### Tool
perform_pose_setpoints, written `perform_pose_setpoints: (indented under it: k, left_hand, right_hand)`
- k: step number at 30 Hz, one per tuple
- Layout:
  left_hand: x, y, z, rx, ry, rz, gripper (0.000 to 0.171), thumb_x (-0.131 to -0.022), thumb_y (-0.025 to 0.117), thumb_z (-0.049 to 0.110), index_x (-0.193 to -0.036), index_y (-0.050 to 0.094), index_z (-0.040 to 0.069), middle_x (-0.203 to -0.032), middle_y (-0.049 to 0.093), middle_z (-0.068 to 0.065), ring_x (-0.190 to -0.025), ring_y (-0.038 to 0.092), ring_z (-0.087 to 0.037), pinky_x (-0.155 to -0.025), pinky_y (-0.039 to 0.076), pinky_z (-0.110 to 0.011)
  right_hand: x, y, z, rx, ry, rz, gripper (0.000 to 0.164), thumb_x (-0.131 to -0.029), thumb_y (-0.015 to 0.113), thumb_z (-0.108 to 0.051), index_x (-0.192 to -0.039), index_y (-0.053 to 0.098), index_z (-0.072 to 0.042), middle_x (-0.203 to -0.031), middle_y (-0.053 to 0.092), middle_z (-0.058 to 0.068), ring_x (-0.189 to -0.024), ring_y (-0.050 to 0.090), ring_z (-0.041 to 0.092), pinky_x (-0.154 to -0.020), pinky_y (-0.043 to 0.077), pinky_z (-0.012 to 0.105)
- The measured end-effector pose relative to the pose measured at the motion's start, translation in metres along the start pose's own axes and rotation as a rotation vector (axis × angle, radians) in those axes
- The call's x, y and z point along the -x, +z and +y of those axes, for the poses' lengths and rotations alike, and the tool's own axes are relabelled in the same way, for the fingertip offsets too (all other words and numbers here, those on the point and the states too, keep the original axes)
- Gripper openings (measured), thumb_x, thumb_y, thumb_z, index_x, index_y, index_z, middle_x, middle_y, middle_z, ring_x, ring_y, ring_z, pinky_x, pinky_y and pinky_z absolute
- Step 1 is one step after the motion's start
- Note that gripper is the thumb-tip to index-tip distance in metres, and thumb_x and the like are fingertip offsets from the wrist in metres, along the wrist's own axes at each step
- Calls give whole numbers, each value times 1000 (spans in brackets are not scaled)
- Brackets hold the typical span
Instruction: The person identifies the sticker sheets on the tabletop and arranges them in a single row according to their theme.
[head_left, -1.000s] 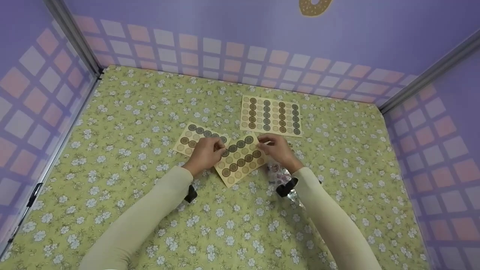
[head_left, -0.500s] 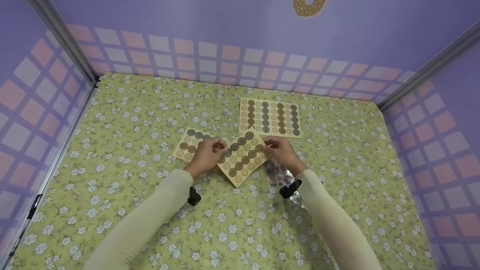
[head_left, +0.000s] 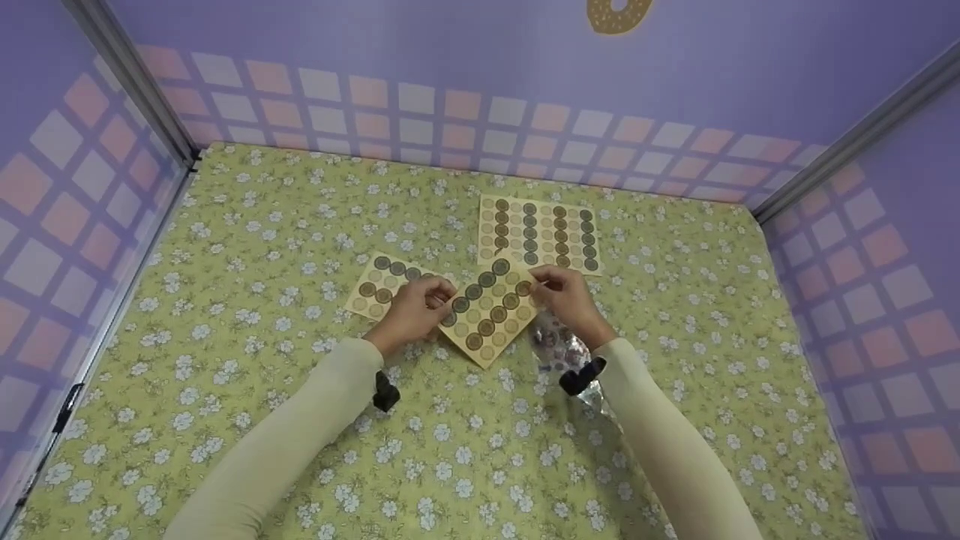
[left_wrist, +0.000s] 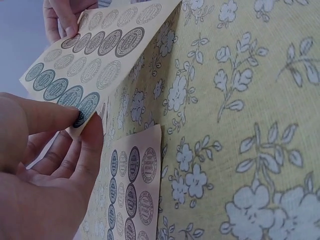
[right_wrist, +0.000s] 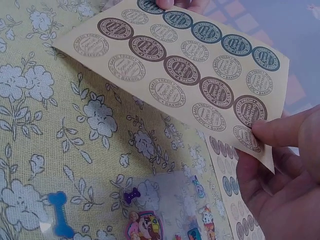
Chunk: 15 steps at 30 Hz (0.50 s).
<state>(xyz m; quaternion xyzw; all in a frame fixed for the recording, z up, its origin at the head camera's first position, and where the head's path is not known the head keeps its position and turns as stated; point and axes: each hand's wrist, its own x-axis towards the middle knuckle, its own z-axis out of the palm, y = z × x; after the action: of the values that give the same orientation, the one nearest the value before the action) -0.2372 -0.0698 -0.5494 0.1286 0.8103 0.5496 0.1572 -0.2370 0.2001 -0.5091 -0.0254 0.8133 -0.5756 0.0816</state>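
A cream sticker sheet (head_left: 491,311) with rows of round brown, dark green and pale seals is held up off the cloth between both hands. My left hand (head_left: 415,309) pinches its left corner; in the left wrist view the thumb (left_wrist: 50,114) lies over a green seal. On the opposite corner, my right hand (head_left: 568,304) grips with thumb on top and fingers beneath, as the right wrist view shows. A second sticker sheet (head_left: 375,279) lies flat, partly hidden under the left hand. Behind the held sheet a larger sticker sheet (head_left: 551,225) lies flat on the cloth.
Below the right hand lies a clear plastic sheet (head_left: 555,345) with colourful cartoon stickers, including a blue bone (right_wrist: 60,214). Yellow floral cloth (head_left: 300,420) covers the table. Purple walls with a checked band (head_left: 420,112) enclose the back and sides.
The held sheet has turned and shifted slightly to the right, now overlapping the lower edge of the larger sheet in the head view. The right hand's hold has closed onto the sheet's right corner.
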Motion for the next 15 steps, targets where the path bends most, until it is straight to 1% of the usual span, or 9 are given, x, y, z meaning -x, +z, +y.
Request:
perform_pose_setpoints:
  k: [1,4,8,11,15]
  left_hand:
    - [0,0,-1,5,3,6,15,-94,61,6,-108,66,9,-107,65,-10,-95,64,-21,-83,53,-35]
    - [-1,1,-3,36,2,20,13,-94,62,7,-106,65,7,-105,65,-11,-94,64,-22,-82,53,-34]
    - [0,0,-4,72,-38,31,16,-95,61,8,-110,64,7,-107,63,-11,-95,63,-21,-84,53,-34]
    - [0,-1,-5,90,-73,57,17,-95,60,9,-111,63,8,-108,63,-10,-94,62,-20,-84,53,-33]
    - [-1,-1,-5,117,-101,101,18,-95,60,8,-112,62,8,-108,63,-10,-91,62,-18,-79,51,-31]
  right_hand:
    - [0,0,1,-13,11,12,25,-92,58,4,-115,66,7,-107,65,28,-83,64,25,-73,55,35]
    - [-7,2,14,-33,43,67,30,-94,60,-4,-123,62,1,-113,64,22,-87,63,21,-79,55,42]
    - [-13,5,31,-98,97,117,40,-95,62,-14,-133,55,-6,-121,61,15,-94,64,15,-88,54,48]
    - [-13,9,32,-162,130,116,47,-94,62,-16,-138,48,-5,-123,58,17,-95,65,18,-91,54,45]
    - [-12,14,33,-212,150,107,48,-95,62,-15,-138,44,-4,-122,59,17,-92,67,22,-90,55,44]
